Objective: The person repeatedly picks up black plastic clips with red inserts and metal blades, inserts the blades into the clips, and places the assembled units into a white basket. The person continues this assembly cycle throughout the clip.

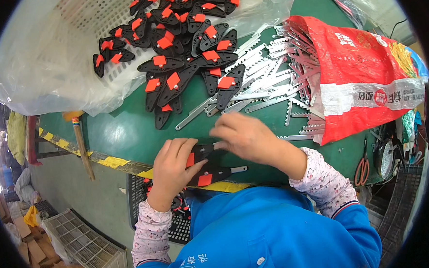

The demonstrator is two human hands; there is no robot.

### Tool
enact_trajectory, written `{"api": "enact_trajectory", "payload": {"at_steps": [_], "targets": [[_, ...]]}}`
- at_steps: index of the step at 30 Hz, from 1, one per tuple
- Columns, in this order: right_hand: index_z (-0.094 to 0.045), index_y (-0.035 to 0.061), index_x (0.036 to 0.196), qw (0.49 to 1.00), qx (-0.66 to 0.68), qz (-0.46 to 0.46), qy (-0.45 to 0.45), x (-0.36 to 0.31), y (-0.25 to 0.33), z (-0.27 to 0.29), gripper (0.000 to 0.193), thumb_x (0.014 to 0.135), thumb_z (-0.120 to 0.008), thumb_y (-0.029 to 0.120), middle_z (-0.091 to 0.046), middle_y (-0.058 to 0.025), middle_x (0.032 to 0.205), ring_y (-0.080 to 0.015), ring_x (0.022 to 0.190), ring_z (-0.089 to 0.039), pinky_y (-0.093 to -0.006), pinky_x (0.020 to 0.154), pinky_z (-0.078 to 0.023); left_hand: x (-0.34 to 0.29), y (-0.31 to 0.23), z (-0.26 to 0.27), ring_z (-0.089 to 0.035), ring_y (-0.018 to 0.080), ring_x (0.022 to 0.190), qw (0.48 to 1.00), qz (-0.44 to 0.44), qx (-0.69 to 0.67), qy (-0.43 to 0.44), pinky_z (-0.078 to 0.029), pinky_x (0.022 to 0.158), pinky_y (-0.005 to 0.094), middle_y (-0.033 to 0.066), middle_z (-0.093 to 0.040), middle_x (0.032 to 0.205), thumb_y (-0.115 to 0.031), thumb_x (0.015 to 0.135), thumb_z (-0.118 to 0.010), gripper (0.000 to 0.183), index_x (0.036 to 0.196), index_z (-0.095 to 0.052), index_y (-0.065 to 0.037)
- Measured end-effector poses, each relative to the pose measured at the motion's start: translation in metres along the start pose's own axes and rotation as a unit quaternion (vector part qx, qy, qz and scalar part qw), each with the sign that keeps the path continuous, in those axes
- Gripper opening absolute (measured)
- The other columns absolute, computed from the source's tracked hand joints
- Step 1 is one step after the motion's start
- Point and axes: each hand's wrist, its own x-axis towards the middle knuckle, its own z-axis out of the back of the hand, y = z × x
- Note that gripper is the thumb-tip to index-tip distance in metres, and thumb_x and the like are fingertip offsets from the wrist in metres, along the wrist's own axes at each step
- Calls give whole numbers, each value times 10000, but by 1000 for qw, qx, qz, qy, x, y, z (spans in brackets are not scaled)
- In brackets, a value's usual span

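A green-topped counter (120, 134) with yellow-and-black striped tape along its near edge spans the view. On its far left, a sheet of clear, crumpled plastic (36, 61) drapes over a pale perforated surface. At the right lies a red woven-plastic sack (351, 63) with a white band, its mouth facing left. Down on the floor at the lower left stands a pale grid-sided plastic crate (87, 242), and a black perforated crate (181, 233) sits below the counter's near edge.

A pile of black plastic wing-shaped parts (160, 63), each with an orange-red square patch, covers the far middle, partly on the plastic sheet. Between it and the sack spreads a heap of silver metal strips with toothed edges (263, 95), reaching into the sack's mouth.

A wooden-handled tool with a yellow head (83, 148) overhangs the left edge; orange-handled scissors (362, 170) hang at the right.

The left hand (172, 160) has its grip closed around one black part with a red patch (203, 151), near the front edge. The right hand (243, 135), slightly blurred, has its fingers drawn together beside that part's right end, by a pale metal tip (220, 145); whether its grip holds the tip, I cannot tell. Just nearer the body, a second black part (219, 173) rests with a slim metal strip (238, 169) projecting rightward.
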Motion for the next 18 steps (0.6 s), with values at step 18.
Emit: {"api": "enact_trajectory", "payload": {"at_steps": [18], "targets": [[-686, 13, 1086, 973, 29, 224, -45, 3, 25, -14, 316, 830, -711, 197, -660, -139, 1115, -307, 1020, -684, -411, 837, -592, 15, -4, 3, -672, 161, 932, 781, 297, -546, 54, -550, 884, 306, 84, -685, 1159, -275, 1103, -583, 499, 1496, -494, 20]]}}
